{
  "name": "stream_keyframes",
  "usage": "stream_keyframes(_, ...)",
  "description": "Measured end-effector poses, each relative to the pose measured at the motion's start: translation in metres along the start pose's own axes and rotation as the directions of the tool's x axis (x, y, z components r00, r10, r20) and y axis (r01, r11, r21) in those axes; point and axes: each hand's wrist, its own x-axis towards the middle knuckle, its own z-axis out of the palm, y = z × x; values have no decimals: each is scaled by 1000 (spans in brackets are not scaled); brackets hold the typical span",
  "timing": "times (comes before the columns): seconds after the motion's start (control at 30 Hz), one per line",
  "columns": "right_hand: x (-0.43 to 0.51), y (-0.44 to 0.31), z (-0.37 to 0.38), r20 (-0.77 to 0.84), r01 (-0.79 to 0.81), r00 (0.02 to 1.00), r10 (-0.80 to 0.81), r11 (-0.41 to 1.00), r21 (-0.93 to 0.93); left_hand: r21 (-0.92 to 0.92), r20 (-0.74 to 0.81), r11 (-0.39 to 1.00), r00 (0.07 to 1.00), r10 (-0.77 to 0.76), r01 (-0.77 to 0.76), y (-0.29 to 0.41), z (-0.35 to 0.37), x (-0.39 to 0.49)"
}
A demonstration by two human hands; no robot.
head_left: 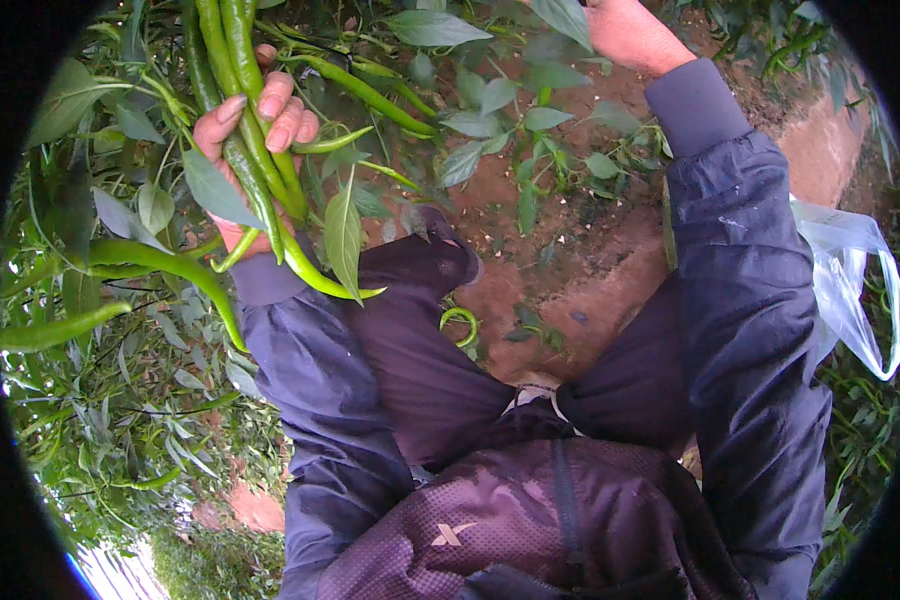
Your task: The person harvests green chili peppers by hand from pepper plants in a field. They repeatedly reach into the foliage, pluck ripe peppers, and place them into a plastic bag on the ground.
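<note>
Several long green chili peppers (251,97) lie bunched in my left hand (259,127), whose fingers curl round them at the upper left. Pepper leaves overlap the wrist and the lower tips of the bunch. At the top edge, my right hand (630,30) reaches in among the foliage; a leaf (562,19) covers part of it and its fingers are cut off by the frame, so what it touches cannot be seen. More green peppers (367,94) hang on the plant between the two hands.
Dense pepper plants (157,405) with hanging peppers (172,266) fill the left side. A clear plastic bag (847,270) is beside my right forearm. Reddish soil (510,277) lies between my legs, with a curled pepper (461,326) near my left thigh. More plants stand along the right edge.
</note>
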Motion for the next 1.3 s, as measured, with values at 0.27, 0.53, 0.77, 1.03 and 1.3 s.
stream_keyframes(0.27, -5, -27, -8, 44, 67, 996, -72, 992, 105, 19, 12, 1000, 1000, -2, 2, -2, 0, 4)
stream_keyframes(0.53, -2, -29, 2, 120, -35, 992, -27, 876, 481, 26, -55, 999, 998, 35, -34, -4, 3, 2)
stream_keyframes(0.77, -20, -36, -4, -39, 107, 993, -108, 994, -32, 12, -29, 1000, 999, 18, -17, -7, 4, 3)
stream_keyframes(1.03, -27, -24, 3, -201, 106, 881, -428, 593, -798, -72, 66, 997, 997, -29, 34, -9, 3, 2)
stream_keyframes(1.3, -25, -45, 15, -379, 15, 784, -493, 624, -781, -13, 14, 1000, 1000, -2, 2, -10, 7, -5)
